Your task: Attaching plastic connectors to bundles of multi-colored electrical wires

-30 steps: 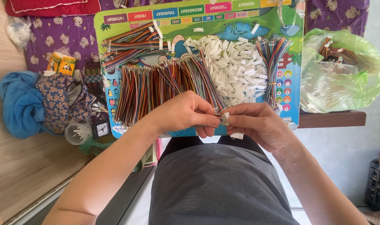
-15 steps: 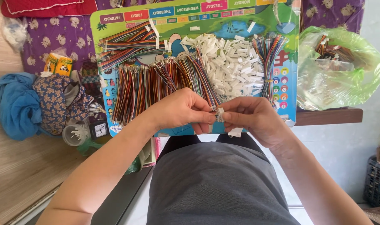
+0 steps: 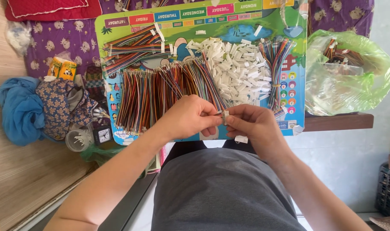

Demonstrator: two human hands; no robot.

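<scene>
Hands meeting fingertip to fingertip: left hand [image 3: 190, 116] and right hand [image 3: 250, 122] are both pinching a small white connector [image 3: 224, 117] with coloured wires [image 3: 210, 92] trailing away behind the grip. Risk: thin wires slipping out if the pinch is loosening.

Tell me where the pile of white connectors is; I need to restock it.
In the head view, the white connectors lie heaped on the colourful board, right of the wire bundles and just beyond the hands.
</scene>
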